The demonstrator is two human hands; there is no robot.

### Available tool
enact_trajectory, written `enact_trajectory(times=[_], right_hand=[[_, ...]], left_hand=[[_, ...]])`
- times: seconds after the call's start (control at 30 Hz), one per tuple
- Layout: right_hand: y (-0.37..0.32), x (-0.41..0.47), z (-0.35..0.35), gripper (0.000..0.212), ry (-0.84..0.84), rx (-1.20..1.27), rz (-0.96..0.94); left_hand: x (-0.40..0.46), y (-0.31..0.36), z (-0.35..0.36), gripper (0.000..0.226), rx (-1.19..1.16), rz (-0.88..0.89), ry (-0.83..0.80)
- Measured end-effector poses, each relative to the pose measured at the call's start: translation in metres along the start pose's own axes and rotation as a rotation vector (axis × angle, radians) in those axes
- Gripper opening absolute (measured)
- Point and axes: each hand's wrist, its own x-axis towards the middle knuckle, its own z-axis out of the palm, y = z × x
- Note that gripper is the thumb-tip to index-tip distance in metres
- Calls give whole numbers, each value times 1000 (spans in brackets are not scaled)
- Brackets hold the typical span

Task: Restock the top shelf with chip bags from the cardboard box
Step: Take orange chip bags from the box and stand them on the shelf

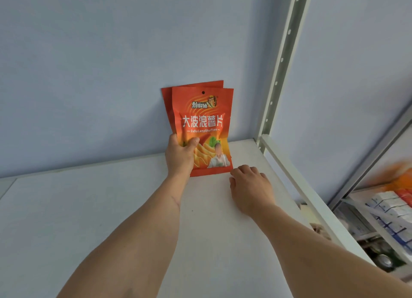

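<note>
An orange-red chip bag (pixel 204 117) stands upright on the white top shelf (pixel 111 208), near its back right corner against the blue wall. A second, identical bag (pixel 166 97) stands right behind it, only its top and left edge showing. My left hand (pixel 180 156) grips the front bag's lower left side, thumb across its face. My right hand (pixel 249 186) rests on the shelf just right of the bag's bottom corner, fingers curled loosely, holding nothing. The cardboard box is out of view.
A white perforated upright post (pixel 282 59) and the shelf's right rim (pixel 296 179) bound the shelf on the right. Past them, a lower neighbouring shelf holds white-and-blue boxes (pixel 390 208) and blurred orange packets (pixel 401 177).
</note>
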Motion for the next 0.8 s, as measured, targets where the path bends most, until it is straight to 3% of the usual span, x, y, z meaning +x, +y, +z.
enact_trajectory(times=[0.17, 0.23, 0.33, 0.4, 0.53, 0.67, 0.8], right_hand=[[-3, -7, -1, 38, -6, -34, -19], [-8, -12, -5, 36, -1, -74, -43], [-23, -27, -15, 31, 22, -130, -117], [-37, -40, -22, 28, 25, -160, -176], [-76, -89, -31, 27, 47, -248, -393], [-123, -170, -31, 30, 61, -269, -613], [-170, -266, -28, 30, 56, -250, -787]], left_hand=[[-7, 5, -11, 46, 17, 15, 26], [-14, 10, -21, 51, 123, 16, 87], [-44, 9, -53, 43, 446, 103, 149], [-76, 4, -85, 31, 716, 254, 93], [-150, -11, -156, 33, 1251, 541, -92], [-246, -20, -232, 28, 1465, 469, -96], [-357, -21, -308, 29, 1511, 332, -41]])
